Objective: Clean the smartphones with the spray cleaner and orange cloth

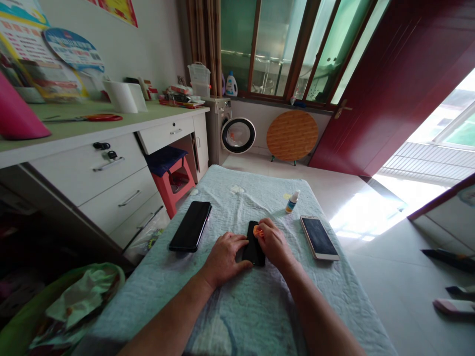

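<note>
A small black smartphone (254,251) lies on the light blue cloth between my hands. My left hand (225,254) holds it by its left edge, thumb at the near corner and fingers along the side. In my right hand (273,242) is a small orange wiping pad (257,231), pinched and pressed on the upper part of the screen; the fingers partly hide it. To the left lies a larger black smartphone (191,226), screen up. A white and gold smartphone (319,238) rests at the right, with a small spray bottle (292,202) standing upright beyond it.
The blue cloth (237,190) covers the table. Along the left runs a white desk (89,170) carrying scissors (96,118) and a paper roll (120,96). Beyond are a red stool (170,193), a washing machine with its door open (238,135), and a round folded tabletop (292,135).
</note>
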A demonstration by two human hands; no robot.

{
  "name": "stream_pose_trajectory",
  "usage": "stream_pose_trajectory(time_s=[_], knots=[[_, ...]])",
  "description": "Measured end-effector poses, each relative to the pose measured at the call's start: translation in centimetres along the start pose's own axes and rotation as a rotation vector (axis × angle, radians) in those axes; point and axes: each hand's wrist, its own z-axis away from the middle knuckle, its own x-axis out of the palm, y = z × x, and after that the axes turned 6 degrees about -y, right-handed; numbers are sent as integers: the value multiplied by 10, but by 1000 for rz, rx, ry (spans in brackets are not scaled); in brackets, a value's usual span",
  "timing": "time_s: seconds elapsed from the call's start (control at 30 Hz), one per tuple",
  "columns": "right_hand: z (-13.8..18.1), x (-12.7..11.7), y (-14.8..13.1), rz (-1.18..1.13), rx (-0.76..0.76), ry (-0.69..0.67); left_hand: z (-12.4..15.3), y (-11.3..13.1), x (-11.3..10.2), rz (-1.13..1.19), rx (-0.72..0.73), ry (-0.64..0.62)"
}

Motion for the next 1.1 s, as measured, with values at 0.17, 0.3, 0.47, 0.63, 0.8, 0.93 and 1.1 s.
stream_pose_trajectory(time_s=[0.17,0.3,0.47,0.63,0.8,0.93,1.1], knots=[[1,1,-8,6,-17,-59,1,-1,1,10,12,-2],[2,-2,-9,-5,8,-95,1,0,0,7,13,1],[5,-10,-9,-39,-21,-151,1,0,0,0,19,3],[5,-11,-2,-52,-6,-150,1,0,0,2,16,0],[1,-8,13,-2,73,-61,0,0,0,-1,-2,-2],[-1,-7,25,63,172,51,0,-1,1,3,-5,7],[-2,-6,34,125,237,81,0,-1,2,-8,-21,9]])
